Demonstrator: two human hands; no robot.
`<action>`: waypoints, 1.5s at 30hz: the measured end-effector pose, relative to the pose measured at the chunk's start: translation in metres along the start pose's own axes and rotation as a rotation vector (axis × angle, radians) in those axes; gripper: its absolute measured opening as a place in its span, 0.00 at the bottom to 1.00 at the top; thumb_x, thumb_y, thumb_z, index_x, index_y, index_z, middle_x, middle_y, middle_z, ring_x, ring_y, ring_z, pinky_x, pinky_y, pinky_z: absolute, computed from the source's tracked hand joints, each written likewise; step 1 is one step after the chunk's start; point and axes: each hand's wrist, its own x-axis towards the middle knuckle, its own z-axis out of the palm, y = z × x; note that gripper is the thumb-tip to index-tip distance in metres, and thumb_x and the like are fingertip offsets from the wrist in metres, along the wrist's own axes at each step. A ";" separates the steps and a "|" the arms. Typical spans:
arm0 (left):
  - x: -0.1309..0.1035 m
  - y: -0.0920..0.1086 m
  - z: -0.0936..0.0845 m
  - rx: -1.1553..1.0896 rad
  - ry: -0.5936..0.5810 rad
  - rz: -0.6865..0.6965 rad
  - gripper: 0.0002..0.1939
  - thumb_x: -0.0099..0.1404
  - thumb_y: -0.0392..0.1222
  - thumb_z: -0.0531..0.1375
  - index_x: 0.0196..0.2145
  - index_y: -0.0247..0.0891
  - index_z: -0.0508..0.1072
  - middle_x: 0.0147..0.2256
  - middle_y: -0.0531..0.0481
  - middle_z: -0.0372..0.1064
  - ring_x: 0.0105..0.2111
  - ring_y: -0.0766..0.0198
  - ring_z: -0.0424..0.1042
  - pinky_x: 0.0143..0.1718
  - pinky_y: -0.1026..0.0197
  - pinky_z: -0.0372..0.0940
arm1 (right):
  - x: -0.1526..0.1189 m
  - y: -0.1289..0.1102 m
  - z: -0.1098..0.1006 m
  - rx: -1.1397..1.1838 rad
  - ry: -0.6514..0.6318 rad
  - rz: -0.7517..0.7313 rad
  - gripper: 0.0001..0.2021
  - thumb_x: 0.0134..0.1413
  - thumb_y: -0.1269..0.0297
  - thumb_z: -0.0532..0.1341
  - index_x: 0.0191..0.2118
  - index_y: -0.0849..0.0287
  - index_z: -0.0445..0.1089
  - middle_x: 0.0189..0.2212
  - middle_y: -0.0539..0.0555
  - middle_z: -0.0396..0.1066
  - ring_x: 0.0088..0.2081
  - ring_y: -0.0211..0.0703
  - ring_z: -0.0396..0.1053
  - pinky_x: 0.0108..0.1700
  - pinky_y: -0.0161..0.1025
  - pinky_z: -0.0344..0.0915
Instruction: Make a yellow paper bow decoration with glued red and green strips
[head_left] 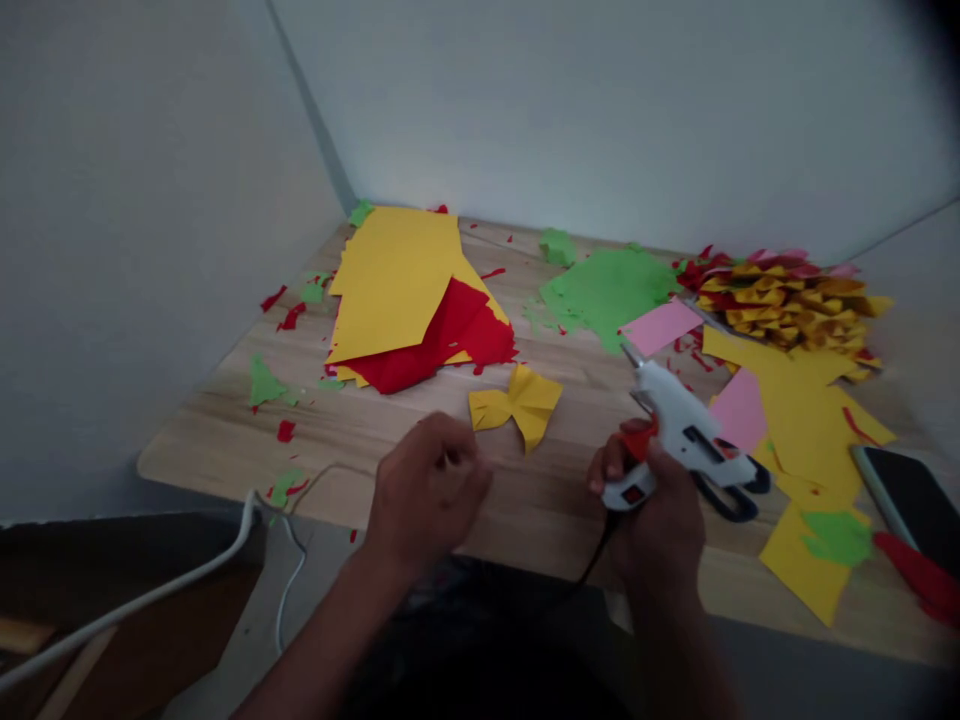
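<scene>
My right hand (660,510) is wrapped round the handle of a white hot glue gun (679,415), with fingers at its orange trigger. The gun's nozzle points up and away, toward a pink paper piece. My left hand (427,490) is over the table's front, its fingers curled in toward the thumb; whether anything is between them I cannot make out. Just beyond it lies a creased yellow paper piece (525,400) with several petal-like lobes. A dark cord runs down from the gun's handle.
Yellow sheets (397,270) and red paper (427,345) lie at the back left, green paper (611,290) behind the gun. A heap of folded paper pieces (795,300) is at the right. Scissors (731,500), a phone (911,500) and a white cable (217,550) are near the edges.
</scene>
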 end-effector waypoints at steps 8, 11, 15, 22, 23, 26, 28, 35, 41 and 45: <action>0.014 -0.057 0.040 0.283 -0.149 -0.193 0.19 0.67 0.44 0.61 0.54 0.42 0.68 0.53 0.44 0.71 0.54 0.51 0.68 0.55 0.46 0.64 | -0.009 0.030 -0.026 -0.198 0.076 0.136 0.16 0.52 0.50 0.67 0.36 0.59 0.70 0.13 0.43 0.61 0.15 0.35 0.62 0.19 0.31 0.58; 0.011 -0.057 0.044 0.364 -0.254 -0.232 0.26 0.65 0.45 0.63 0.59 0.43 0.65 0.54 0.44 0.71 0.54 0.47 0.67 0.54 0.43 0.63 | -0.010 0.034 -0.028 -0.199 0.075 0.136 0.17 0.52 0.49 0.66 0.37 0.59 0.70 0.13 0.42 0.61 0.15 0.36 0.62 0.20 0.32 0.61; 0.014 -0.055 0.045 0.418 -0.302 -0.206 0.21 0.67 0.45 0.61 0.57 0.43 0.67 0.54 0.43 0.71 0.53 0.47 0.66 0.52 0.44 0.62 | -0.012 0.031 -0.025 -0.309 0.062 0.159 0.18 0.52 0.47 0.66 0.38 0.59 0.71 0.14 0.44 0.63 0.17 0.37 0.64 0.21 0.33 0.62; 0.015 -0.050 0.043 0.445 -0.341 -0.169 0.18 0.67 0.47 0.60 0.54 0.43 0.70 0.53 0.43 0.70 0.53 0.46 0.66 0.51 0.44 0.61 | -0.019 0.035 -0.017 -0.507 0.077 0.094 0.18 0.51 0.49 0.67 0.39 0.60 0.74 0.17 0.47 0.68 0.20 0.39 0.67 0.25 0.35 0.66; 0.015 -0.050 0.043 0.441 -0.339 -0.169 0.20 0.67 0.48 0.60 0.55 0.43 0.70 0.54 0.43 0.69 0.54 0.46 0.65 0.51 0.44 0.61 | -0.020 0.035 -0.017 -0.515 0.079 0.097 0.17 0.51 0.50 0.67 0.39 0.60 0.74 0.18 0.47 0.69 0.20 0.39 0.68 0.25 0.35 0.66; 0.015 -0.050 0.043 0.433 -0.332 -0.171 0.23 0.67 0.51 0.59 0.57 0.43 0.67 0.56 0.43 0.69 0.55 0.46 0.65 0.51 0.44 0.61 | -0.020 0.036 -0.018 -0.523 0.053 0.101 0.17 0.52 0.50 0.66 0.39 0.59 0.74 0.19 0.47 0.70 0.21 0.39 0.69 0.25 0.36 0.67; 0.015 -0.052 0.044 0.440 -0.332 -0.169 0.25 0.66 0.51 0.61 0.58 0.43 0.67 0.56 0.43 0.69 0.55 0.45 0.65 0.51 0.44 0.61 | -0.018 0.037 -0.020 -0.513 0.028 0.105 0.17 0.52 0.50 0.66 0.39 0.60 0.74 0.19 0.48 0.70 0.20 0.39 0.69 0.25 0.36 0.68; 0.011 -0.052 0.043 0.308 -0.139 -0.116 0.20 0.66 0.44 0.62 0.54 0.42 0.68 0.51 0.44 0.71 0.52 0.50 0.68 0.53 0.45 0.63 | -0.015 0.037 -0.020 -0.425 0.107 0.089 0.19 0.51 0.49 0.68 0.41 0.60 0.73 0.23 0.50 0.73 0.22 0.37 0.68 0.25 0.34 0.66; -0.013 -0.041 -0.020 0.163 0.190 -0.139 0.10 0.68 0.36 0.59 0.47 0.43 0.71 0.45 0.48 0.72 0.49 0.59 0.70 0.53 0.53 0.65 | -0.026 0.028 0.044 -0.175 -0.352 0.207 0.25 0.57 0.53 0.64 0.58 0.55 0.68 0.50 0.59 0.77 0.43 0.49 0.77 0.42 0.43 0.75; -0.039 -0.026 -0.083 0.140 0.515 -0.310 0.04 0.68 0.39 0.59 0.40 0.42 0.73 0.40 0.51 0.73 0.43 0.60 0.73 0.50 0.54 0.67 | -0.027 0.049 0.141 -0.332 -0.792 0.066 0.19 0.58 0.56 0.63 0.53 0.56 0.72 0.49 0.58 0.78 0.43 0.50 0.77 0.45 0.46 0.73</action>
